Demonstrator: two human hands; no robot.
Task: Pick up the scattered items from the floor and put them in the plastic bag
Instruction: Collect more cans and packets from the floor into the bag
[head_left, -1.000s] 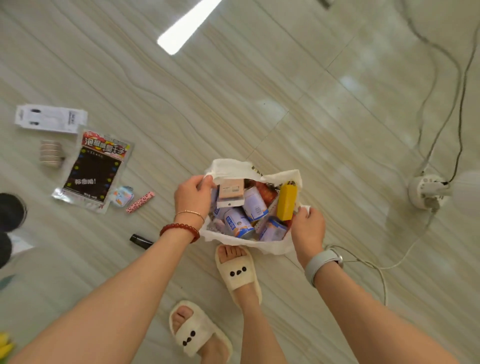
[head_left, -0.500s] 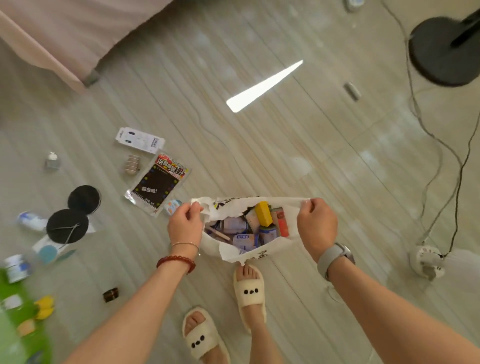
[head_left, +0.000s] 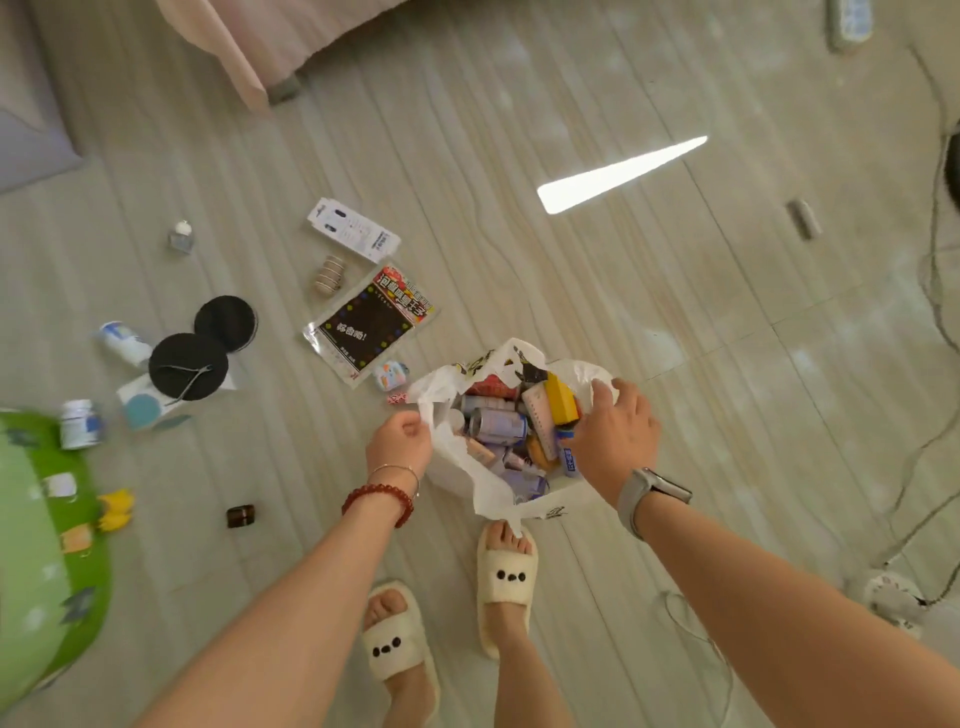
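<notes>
Since half a second ago, right hand (head_left: 615, 441) moved from the bag's right edge to over its open mouth, fingers (head_left: 605, 391) loosely spread on the plastic at the far side. Left hand (head_left: 399, 441) still pinching the left edge of the white plastic bag (head_left: 488, 488), fingers curled on it. Bag held low above the floor (head_left: 519, 130), just in front of the slippers (head_left: 506, 582), filled with cans and small boxes, a yellow box (head_left: 561, 402) on top. Still scattered on the floor to the left: black snack packet (head_left: 371, 325), white flat box (head_left: 353, 228), two black discs (head_left: 188, 366), small white bottles (head_left: 79, 423), brown jar (head_left: 240, 515).
</notes>
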